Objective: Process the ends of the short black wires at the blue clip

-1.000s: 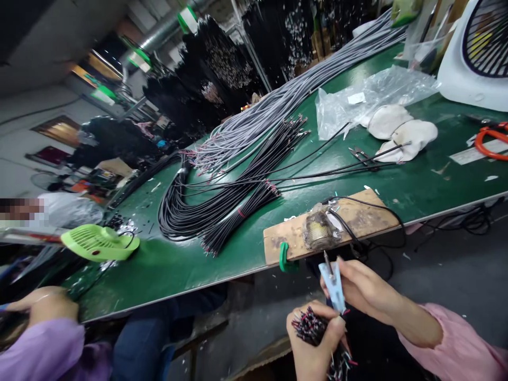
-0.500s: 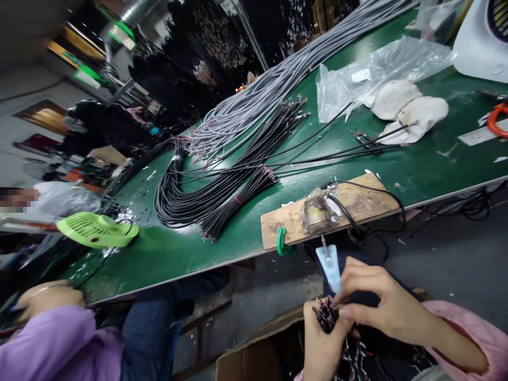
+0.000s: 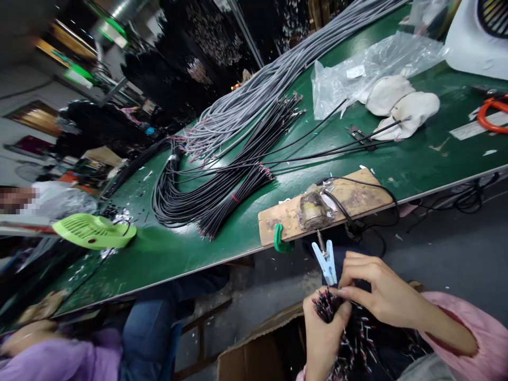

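My left hand [image 3: 323, 336] is closed round a bundle of thin black cables [image 3: 349, 338] whose red and white stripped ends stick up at its top. My right hand [image 3: 375, 291] pinches at those wire ends with thumb and forefinger. A light blue clip [image 3: 326, 260] stands just above the two hands, below a soldering spot [image 3: 313, 209] on a wooden board [image 3: 357, 203] clamped to the green table's [image 3: 174, 254] near edge.
Black cable bundles [image 3: 222, 185] and grey cables [image 3: 270, 90] lie across the table. White cloth pieces [image 3: 400, 108], a plastic bag [image 3: 369, 63] and an orange ring [image 3: 492, 111] lie at right. A green fan [image 3: 93, 232] stands at left. A cardboard box [image 3: 254, 354] sits below. A co-worker's purple sleeve [image 3: 59, 360] shows at bottom left.
My right hand came down from beside the blue clip onto the wire ends held in my left hand. The co-worker's hand at left dropped lower. The view shifted slightly.
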Demonstrator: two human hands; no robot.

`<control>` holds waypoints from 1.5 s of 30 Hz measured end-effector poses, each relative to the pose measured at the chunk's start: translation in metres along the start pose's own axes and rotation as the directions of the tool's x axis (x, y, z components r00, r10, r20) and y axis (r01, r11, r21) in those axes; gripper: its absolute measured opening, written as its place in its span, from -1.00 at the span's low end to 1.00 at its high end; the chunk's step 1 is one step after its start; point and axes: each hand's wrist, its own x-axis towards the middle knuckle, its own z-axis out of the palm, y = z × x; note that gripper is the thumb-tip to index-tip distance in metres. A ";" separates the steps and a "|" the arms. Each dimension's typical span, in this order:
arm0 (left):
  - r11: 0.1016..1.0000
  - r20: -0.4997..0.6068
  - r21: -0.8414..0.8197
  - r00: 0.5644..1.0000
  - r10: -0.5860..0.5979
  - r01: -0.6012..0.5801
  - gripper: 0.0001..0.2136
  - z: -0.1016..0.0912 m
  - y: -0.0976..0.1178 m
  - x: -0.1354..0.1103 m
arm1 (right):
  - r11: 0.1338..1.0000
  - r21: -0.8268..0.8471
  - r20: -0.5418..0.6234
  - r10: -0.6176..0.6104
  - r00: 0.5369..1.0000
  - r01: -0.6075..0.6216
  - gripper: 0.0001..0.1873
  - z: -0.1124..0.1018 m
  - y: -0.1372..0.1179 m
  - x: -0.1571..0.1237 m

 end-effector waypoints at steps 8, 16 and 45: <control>0.983 0.007 -0.175 0.998 -0.058 0.058 -0.69 -0.002 -0.014 -0.002 | 0.985 0.163 -0.165 -0.023 0.986 0.050 -0.67 0.021 0.010 -0.006; 0.952 0.092 -0.279 0.990 -0.105 0.126 -0.63 0.003 -0.002 -0.003 | 0.673 0.737 -0.230 0.170 0.958 0.058 -0.74 0.057 0.025 -0.012; 0.966 0.109 -0.240 0.992 -0.070 0.094 -0.62 -0.002 0.000 -0.002 | 0.918 0.317 -0.405 -0.098 0.909 0.240 -0.83 0.042 0.021 -0.014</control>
